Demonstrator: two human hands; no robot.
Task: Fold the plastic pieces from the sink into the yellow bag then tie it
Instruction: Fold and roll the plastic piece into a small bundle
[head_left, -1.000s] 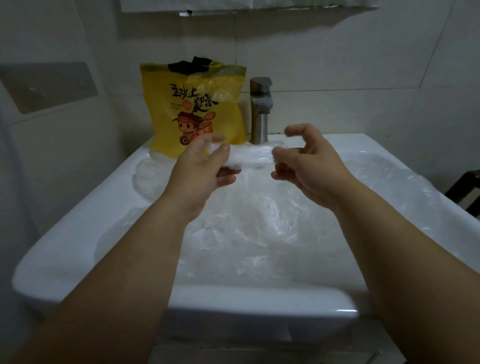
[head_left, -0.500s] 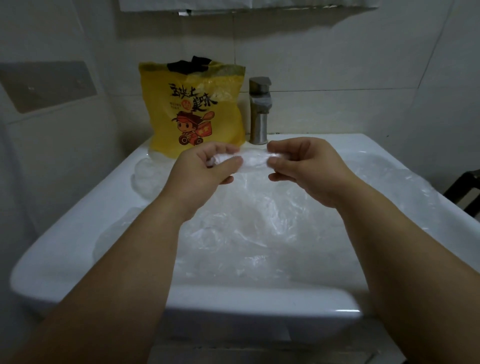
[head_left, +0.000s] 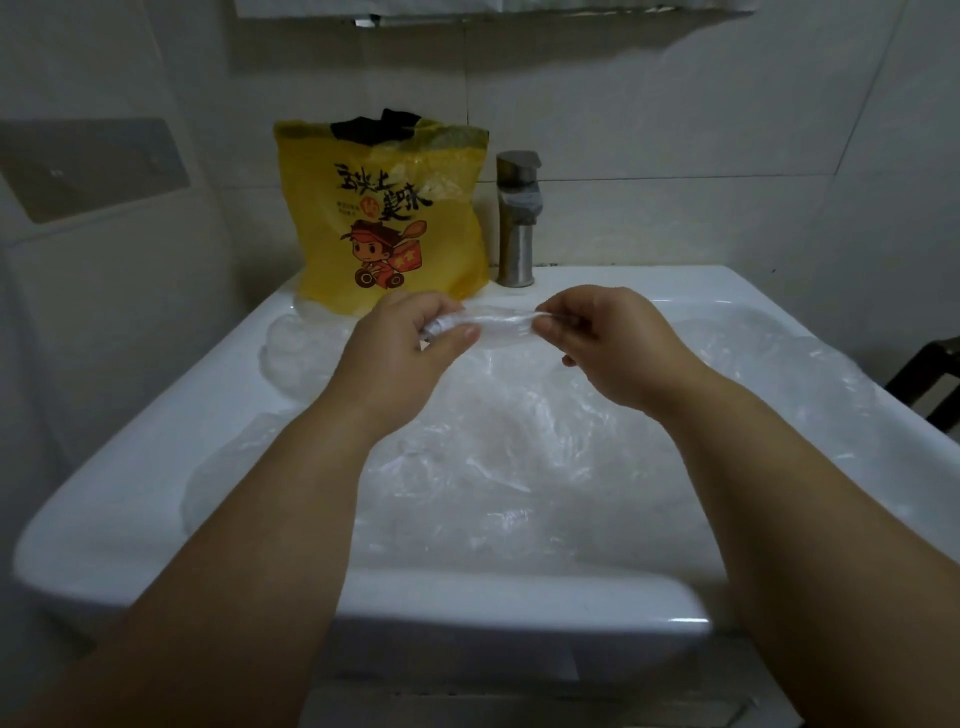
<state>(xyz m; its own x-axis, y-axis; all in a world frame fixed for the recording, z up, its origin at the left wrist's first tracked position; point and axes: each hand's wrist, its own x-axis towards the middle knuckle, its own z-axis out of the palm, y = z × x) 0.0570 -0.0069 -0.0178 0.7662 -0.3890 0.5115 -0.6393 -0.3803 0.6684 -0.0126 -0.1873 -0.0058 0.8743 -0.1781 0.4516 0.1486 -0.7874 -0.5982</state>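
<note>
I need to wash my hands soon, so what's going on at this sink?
A person holds a small strip of clear thin plastic over the white ceramic sink: the left hand pinches its rolled end, the right hand pinches the other. A heap of crumpled clear plastic sheets fills the basin. The yellow printed plastic bag stands at the back beside the metal tap, top open, not yet tied.
</note>
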